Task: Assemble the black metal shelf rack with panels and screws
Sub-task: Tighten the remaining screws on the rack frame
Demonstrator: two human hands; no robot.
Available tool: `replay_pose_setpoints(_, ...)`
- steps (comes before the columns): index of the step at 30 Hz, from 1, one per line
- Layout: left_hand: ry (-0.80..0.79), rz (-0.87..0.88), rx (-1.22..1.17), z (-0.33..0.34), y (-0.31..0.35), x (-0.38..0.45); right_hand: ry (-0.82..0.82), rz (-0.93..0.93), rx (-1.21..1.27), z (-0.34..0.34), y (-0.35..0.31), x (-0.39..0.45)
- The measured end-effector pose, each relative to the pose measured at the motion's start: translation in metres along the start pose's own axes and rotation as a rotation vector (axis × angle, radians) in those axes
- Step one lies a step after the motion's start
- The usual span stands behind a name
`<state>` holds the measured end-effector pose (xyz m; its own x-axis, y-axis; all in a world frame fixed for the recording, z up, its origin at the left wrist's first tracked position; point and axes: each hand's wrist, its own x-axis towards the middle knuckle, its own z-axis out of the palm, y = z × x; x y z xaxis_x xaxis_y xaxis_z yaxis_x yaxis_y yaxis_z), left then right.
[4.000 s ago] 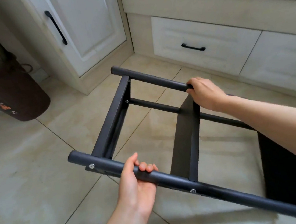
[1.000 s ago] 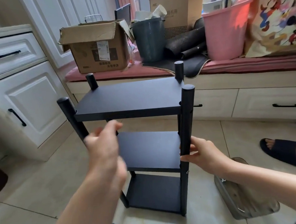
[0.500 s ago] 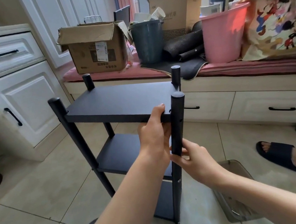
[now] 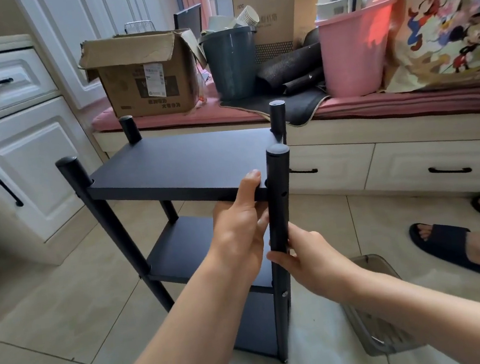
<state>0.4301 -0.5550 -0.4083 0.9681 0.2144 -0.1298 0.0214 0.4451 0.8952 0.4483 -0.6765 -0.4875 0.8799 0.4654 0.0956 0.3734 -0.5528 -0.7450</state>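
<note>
Shelf rack (image 4: pixel 184 170), matte flat panels, round posts; hands (image 4: pixel 237 226) gripping

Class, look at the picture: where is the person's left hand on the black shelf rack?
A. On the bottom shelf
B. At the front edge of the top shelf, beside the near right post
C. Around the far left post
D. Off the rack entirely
B: the left hand holds the front edge of the top shelf, thumb on its surface, right beside the near right post of the standing rack.
</note>
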Motion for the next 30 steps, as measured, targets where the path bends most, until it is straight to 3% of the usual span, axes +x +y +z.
replay_pose_setpoints(8,0.027,0.069,0.019,0.000,-0.004,-0.006,0.002,-0.001,-0.017,0.000,-0.006,-0.005)
replay_pose_setpoints(25,-0.014,0.040,-0.014,0.000,-0.001,-0.009,-0.069,0.047,-0.046,-0.017,-0.028,-0.005)
replay_pose_setpoints(30,-0.006,0.041,-0.025,0.000,-0.001,-0.007,0.087,0.049,-0.030,-0.053,-0.042,-0.008)
